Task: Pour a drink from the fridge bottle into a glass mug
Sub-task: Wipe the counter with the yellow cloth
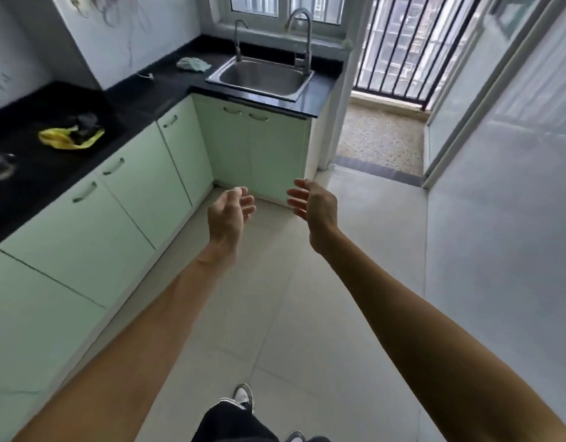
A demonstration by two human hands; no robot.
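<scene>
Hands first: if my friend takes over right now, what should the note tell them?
Left hand: open, empty, raised over the floor.
Right hand: open, empty, beside it.
Job's things: a clear glass item, maybe the mug, blurred at the left edge of the black counter. No fridge or bottle in view.
Done: nothing poured.
Left: find the fridge, take the bottle, pour into the mug.

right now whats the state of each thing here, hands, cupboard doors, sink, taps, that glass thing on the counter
left hand: open, empty, held out over the floor
right hand: open, empty, held out over the floor
cupboard doors: all shut
sink: looks empty and dry
taps: no water running
glass thing: too blurred to tell if it is a mug or holds anything
green cloth: crumpled on the counter beside the sink
</scene>
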